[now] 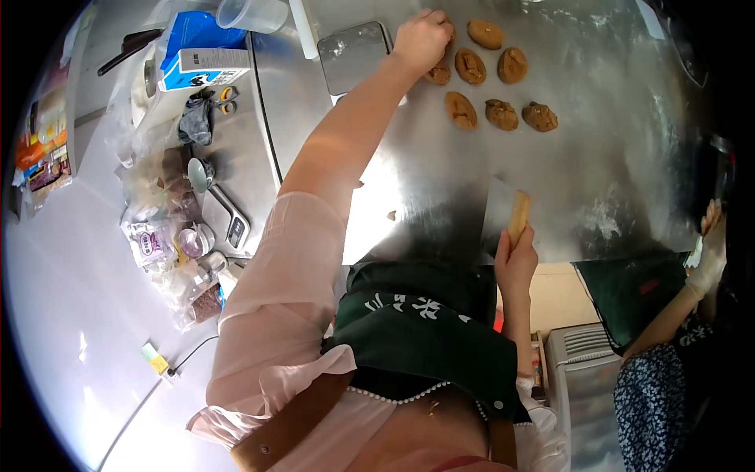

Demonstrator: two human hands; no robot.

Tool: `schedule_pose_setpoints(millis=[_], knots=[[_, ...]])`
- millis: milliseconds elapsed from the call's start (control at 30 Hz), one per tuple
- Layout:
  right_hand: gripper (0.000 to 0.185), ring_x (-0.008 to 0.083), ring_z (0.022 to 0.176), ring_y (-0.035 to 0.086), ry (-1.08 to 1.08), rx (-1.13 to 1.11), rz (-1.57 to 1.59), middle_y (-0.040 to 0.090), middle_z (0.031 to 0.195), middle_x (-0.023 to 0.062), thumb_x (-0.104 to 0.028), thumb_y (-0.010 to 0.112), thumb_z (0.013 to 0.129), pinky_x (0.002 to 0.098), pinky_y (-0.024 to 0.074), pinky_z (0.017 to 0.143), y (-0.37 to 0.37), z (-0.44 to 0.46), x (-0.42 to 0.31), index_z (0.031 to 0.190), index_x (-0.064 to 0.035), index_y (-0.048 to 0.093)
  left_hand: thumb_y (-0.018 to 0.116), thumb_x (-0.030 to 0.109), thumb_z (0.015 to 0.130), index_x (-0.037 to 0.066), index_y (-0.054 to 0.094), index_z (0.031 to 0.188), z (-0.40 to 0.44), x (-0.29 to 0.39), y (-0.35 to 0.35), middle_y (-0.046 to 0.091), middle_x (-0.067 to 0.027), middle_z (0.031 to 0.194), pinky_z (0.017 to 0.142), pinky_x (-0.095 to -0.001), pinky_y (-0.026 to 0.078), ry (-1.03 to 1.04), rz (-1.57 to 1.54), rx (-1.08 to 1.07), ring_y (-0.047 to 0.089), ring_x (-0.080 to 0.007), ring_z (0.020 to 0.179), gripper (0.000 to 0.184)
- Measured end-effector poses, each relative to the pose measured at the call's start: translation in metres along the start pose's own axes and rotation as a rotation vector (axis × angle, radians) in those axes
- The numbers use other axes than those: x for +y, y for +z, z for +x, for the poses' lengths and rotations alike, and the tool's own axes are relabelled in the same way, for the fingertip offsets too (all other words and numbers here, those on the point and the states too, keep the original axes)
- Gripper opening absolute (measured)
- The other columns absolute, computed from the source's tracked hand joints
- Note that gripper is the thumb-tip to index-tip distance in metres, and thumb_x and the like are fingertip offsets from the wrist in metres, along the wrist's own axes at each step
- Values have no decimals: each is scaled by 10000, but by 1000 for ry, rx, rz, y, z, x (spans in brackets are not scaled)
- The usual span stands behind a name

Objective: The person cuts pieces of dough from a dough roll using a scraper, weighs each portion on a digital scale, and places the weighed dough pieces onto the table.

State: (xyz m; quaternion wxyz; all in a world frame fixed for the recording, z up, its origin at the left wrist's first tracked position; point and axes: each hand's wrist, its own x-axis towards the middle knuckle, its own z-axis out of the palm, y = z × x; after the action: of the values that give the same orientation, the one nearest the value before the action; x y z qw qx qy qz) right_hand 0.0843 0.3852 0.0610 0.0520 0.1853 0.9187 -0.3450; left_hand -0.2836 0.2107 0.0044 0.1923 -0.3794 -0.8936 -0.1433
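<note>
My left hand [425, 38] reaches to the far side of the steel table, fingers closed on a brown dough piece [451, 35] that they mostly hide. Beside it, another dough piece [438, 75] is partly covered by the hand. Several more oval pieces lie in loose rows to its right, among them a dough piece [470, 66] with a creased top and a rougher dough piece [540, 117]. Near the table's front edge, my right hand [517, 258] grips the pale wooden handle of a dough scraper [519, 216], its flat metal blade to the left.
A flat scale [354, 57] sits left of the dough. Further left are a blue and white carton [206, 69], a measuring scoop [224, 206] and several ingredient bags. Flour [602, 216] dusts the steel table [440, 169]. At right, another person's gloved hand [712, 256] shows.
</note>
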Motion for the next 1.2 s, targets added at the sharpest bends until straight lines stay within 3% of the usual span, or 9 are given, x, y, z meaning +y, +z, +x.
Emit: schedule_pose_setpoints(millis=[100, 200, 233, 300, 333, 467, 667, 1000, 1200], knots=[[375, 407, 643, 612, -25, 14, 1, 623, 730, 214, -204, 558, 908, 453, 486, 563, 2, 1, 6, 1209, -10, 445, 590, 70, 728, -11, 613, 1089, 3, 16, -23, 620, -130, 1067, 817, -409, 485, -111, 22, -245, 567, -307, 965, 370], [367, 408, 660, 612, 1, -45, 24, 625, 745, 211, -210, 557, 912, 451, 487, 576, -1, 4, 8, 1205, -17, 450, 597, 70, 726, -14, 611, 1070, -16, 30, -55, 604, -144, 1129, 827, -399, 490, -27, -86, -51, 576, -312, 995, 354], [367, 406, 660, 613, -7, -41, 22, 624, 745, 210, -209, 558, 913, 447, 486, 577, 0, 4, 6, 1206, -17, 449, 611, 82, 715, 15, 653, 967, -27, 35, -73, 620, -140, 1063, 831, -392, 490, -69, -124, -44, 583, -310, 989, 264], [366, 401, 660, 614, -24, -23, 12, 624, 746, 206, -206, 558, 914, 439, 486, 577, -2, 3, 3, 1206, -16, 448, 628, 30, 708, 91, 668, 865, -73, 35, -90, 605, -48, 889, 684, -365, 530, -94, -172, -18, 604, -267, 847, 173], [365, 398, 659, 615, -34, -22, 0, 624, 748, 205, -203, 558, 914, 435, 486, 576, -2, 3, 1, 1206, -15, 447, 628, 38, 740, 84, 663, 860, -99, 41, -106, 611, -67, 877, 661, -377, 520, -124, -191, -71, 604, -282, 815, 133], [362, 382, 649, 619, -62, -35, -33, 624, 752, 200, -194, 559, 914, 424, 487, 570, 0, 3, -3, 1207, -14, 447, 665, 61, 760, 63, 644, 829, -220, 53, -155, 578, -94, 805, 643, -368, 511, -478, -344, -481, 602, -275, 749, 72], [371, 362, 627, 624, -114, -45, -48, 624, 727, 187, -199, 561, 914, 406, 490, 558, 4, 9, -1, 1212, -13, 441, 687, 7, 739, 42, 659, 861, -289, 77, -140, 605, -88, 831, 616, -313, 519, -673, -350, -271, 627, -240, 716, 130], [400, 383, 631, 625, -38, -32, -83, 627, 717, 198, -194, 571, 900, 432, 499, 557, 7, -5, -2, 1216, 10, 436, 658, 5, 765, 46, 675, 876, -242, 110, -135, 620, -98, 840, 599, -310, 510, -517, -495, -297, 623, -246, 693, 119], [397, 388, 565, 596, -84, 15, -51, 609, 665, 194, -186, 583, 883, 446, 478, 506, 8, -2, 2, 1206, -3, 445, 677, 17, 760, 61, 686, 884, -86, 79, -82, 636, -112, 774, 586, -310, 507, -360, -486, 99, 629, -243, 654, 133]])
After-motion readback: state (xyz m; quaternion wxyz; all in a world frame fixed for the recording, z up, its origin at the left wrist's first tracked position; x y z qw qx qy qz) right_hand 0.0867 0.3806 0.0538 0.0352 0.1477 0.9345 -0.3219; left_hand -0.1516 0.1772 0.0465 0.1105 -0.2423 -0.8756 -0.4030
